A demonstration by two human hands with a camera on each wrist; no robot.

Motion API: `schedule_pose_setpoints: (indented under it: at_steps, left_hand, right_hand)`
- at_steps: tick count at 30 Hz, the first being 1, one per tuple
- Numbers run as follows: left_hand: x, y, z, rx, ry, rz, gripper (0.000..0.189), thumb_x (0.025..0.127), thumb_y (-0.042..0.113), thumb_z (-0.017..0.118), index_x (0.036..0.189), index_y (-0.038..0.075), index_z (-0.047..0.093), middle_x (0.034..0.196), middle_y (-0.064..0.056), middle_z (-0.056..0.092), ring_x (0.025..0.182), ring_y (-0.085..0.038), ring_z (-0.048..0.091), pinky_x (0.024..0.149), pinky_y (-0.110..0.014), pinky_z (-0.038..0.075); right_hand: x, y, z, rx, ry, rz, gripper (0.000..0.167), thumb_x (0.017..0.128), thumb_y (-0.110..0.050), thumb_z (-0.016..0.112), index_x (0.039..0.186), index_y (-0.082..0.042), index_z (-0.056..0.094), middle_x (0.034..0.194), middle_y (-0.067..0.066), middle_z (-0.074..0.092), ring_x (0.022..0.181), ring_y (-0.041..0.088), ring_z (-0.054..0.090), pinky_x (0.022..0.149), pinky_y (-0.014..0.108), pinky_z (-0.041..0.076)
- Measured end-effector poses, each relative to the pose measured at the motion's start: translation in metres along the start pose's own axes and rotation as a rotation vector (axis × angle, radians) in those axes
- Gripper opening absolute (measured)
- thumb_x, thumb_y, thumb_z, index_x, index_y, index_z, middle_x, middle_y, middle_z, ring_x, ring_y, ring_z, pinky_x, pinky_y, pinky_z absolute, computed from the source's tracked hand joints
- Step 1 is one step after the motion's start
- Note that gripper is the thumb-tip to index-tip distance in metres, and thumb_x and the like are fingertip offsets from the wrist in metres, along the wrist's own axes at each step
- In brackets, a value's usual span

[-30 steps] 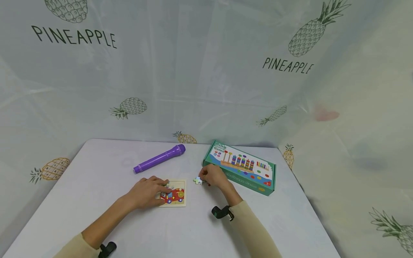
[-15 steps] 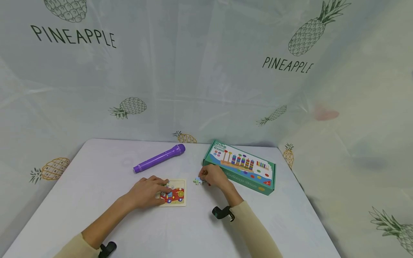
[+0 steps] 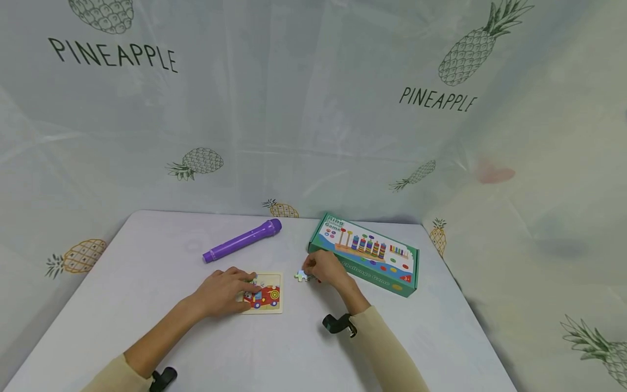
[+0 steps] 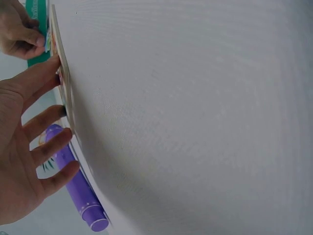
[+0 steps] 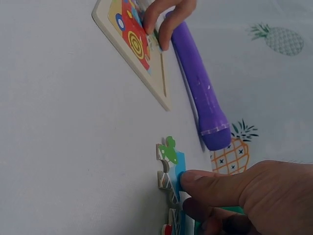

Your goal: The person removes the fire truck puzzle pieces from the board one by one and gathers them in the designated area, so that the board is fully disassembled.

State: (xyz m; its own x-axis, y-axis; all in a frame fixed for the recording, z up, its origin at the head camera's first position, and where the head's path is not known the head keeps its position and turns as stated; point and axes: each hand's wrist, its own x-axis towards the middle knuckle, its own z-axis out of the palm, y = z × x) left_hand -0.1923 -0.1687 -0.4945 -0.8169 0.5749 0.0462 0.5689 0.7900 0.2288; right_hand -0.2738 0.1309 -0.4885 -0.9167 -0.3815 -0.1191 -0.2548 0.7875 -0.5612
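Observation:
My left hand [image 3: 220, 294] rests on a wooden jigsaw board [image 3: 281, 310] that carries a red vehicle picture. In the left wrist view its fingers are spread, with the tips touching the board and its edge. To the right of the board, my right hand [image 3: 325, 268] pinches a jigsaw piece [image 5: 174, 169] in blue, white and green by its blue edge, thumb in front. Just below it in the right wrist view is a second piece [image 5: 176, 223], partly red and blue. The fingers behind the thumb are partly hidden.
A purple toy microphone [image 3: 242, 241] lies behind the board. Behind the right hand sits a green ring game box [image 3: 379, 279]. All of it is on a white table [image 3: 274, 354], whose back edge meets a pineapple-print curtain [image 3: 313, 109].
Both hands stay almost where they were. The piece at the right fingertips shifts only very slightly.

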Motion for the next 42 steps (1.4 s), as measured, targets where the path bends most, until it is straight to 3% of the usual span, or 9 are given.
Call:
schedule_pose_setpoints:
  at_steps: [15, 20, 25, 29, 33, 42]
  left_hand:
    - [0.001, 0.0, -0.001, 0.001, -0.013, -0.011, 0.041, 0.086, 0.04, 0.077, 0.126, 0.029, 0.072, 0.141, -0.004, 0.061, 0.127, -0.033, 0.053, 0.095, -0.064, 0.045]
    - [0.001, 0.001, -0.002, -0.024, -0.021, -0.003, 0.041, 0.087, 0.038, 0.077, 0.126, 0.027, 0.073, 0.141, -0.007, 0.06, 0.128, -0.035, 0.053, 0.095, -0.065, 0.045]
    - [0.001, -0.002, -0.001, -0.048, -0.025, -0.001, 0.039, 0.087, 0.035, 0.078, 0.126, 0.029, 0.073, 0.14, -0.011, 0.057, 0.127, -0.035, 0.053, 0.094, -0.059, 0.05]
    - [0.0, -0.006, -0.001, -0.084, -0.044, -0.019, 0.04, 0.087, 0.034, 0.078, 0.127, 0.03, 0.072, 0.14, -0.015, 0.052, 0.123, -0.034, 0.054, 0.089, -0.053, 0.054]
    - [-0.001, -0.007, -0.001, -0.097, -0.035, -0.003, 0.041, 0.088, 0.034, 0.077, 0.129, 0.03, 0.071, 0.139, -0.016, 0.053, 0.121, -0.035, 0.056, 0.088, -0.057, 0.052]
    - [-0.004, -0.009, 0.0, -0.067, -0.006, 0.046, 0.042, 0.088, 0.036, 0.077, 0.128, 0.028, 0.071, 0.14, -0.018, 0.053, 0.121, -0.039, 0.057, 0.087, -0.062, 0.05]
  right_hand:
    - [0.002, 0.001, 0.003, 0.005, 0.021, -0.002, 0.006, 0.093, -0.012, 0.072, 0.09, -0.009, 0.077, 0.074, -0.002, 0.067, 0.053, 0.01, 0.055, 0.05, 0.024, 0.045]
    - [0.003, -0.005, 0.006, -0.016, 0.062, -0.011, 0.007, 0.093, -0.015, 0.073, 0.089, -0.01, 0.076, 0.077, -0.004, 0.066, 0.062, 0.009, 0.055, 0.055, 0.023, 0.046]
    - [0.006, -0.026, 0.015, -0.012, 0.068, -0.034, 0.007, 0.093, -0.018, 0.073, 0.094, -0.011, 0.076, 0.083, -0.004, 0.066, 0.072, 0.011, 0.055, 0.062, 0.024, 0.047]
    - [0.011, -0.048, 0.029, -0.005, 0.009, -0.065, 0.009, 0.093, -0.021, 0.073, 0.097, -0.015, 0.078, 0.086, -0.006, 0.067, 0.078, 0.01, 0.056, 0.069, 0.024, 0.048]
    - [0.013, -0.064, 0.045, -0.011, -0.062, -0.108, 0.012, 0.094, -0.023, 0.072, 0.101, -0.018, 0.08, 0.089, -0.009, 0.069, 0.084, 0.006, 0.057, 0.08, 0.026, 0.049]
    - [0.008, -0.082, 0.062, -0.042, -0.066, -0.178, 0.014, 0.095, -0.021, 0.071, 0.104, -0.016, 0.081, 0.091, -0.009, 0.073, 0.084, 0.002, 0.058, 0.078, 0.023, 0.048]
